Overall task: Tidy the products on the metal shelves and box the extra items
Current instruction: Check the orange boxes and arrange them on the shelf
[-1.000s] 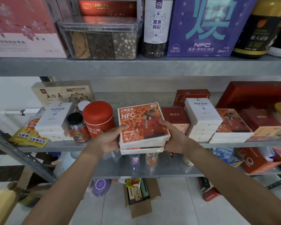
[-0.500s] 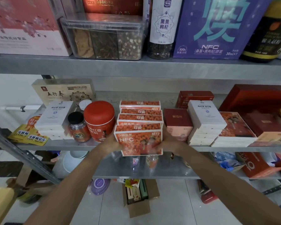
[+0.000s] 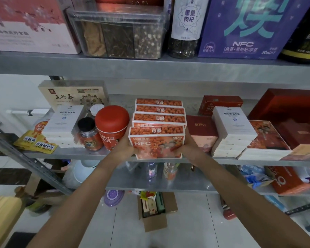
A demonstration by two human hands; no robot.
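Observation:
Several orange NFC boxes (image 3: 158,120) stand upright in a row, front to back, on the middle metal shelf (image 3: 79,154). My left hand (image 3: 123,146) grips the left side of the front orange box (image 3: 156,144). On its right side my right hand (image 3: 188,147) grips the same box. The front box stands at the shelf's front edge. A red jar (image 3: 111,128) stands just left of the row, and a dark red box (image 3: 200,130) stands just right of it.
White boxes (image 3: 233,129) are stacked right of the dark red box, and another white stack (image 3: 64,124) lies at the left. The upper shelf (image 3: 150,66) carries a clear container and a purple box. An open cardboard box (image 3: 153,213) with items sits on the floor below.
The orange boxes, held flat as a stack a second ago, now stand upright in a row on the shelf. Both hands stay on the front box.

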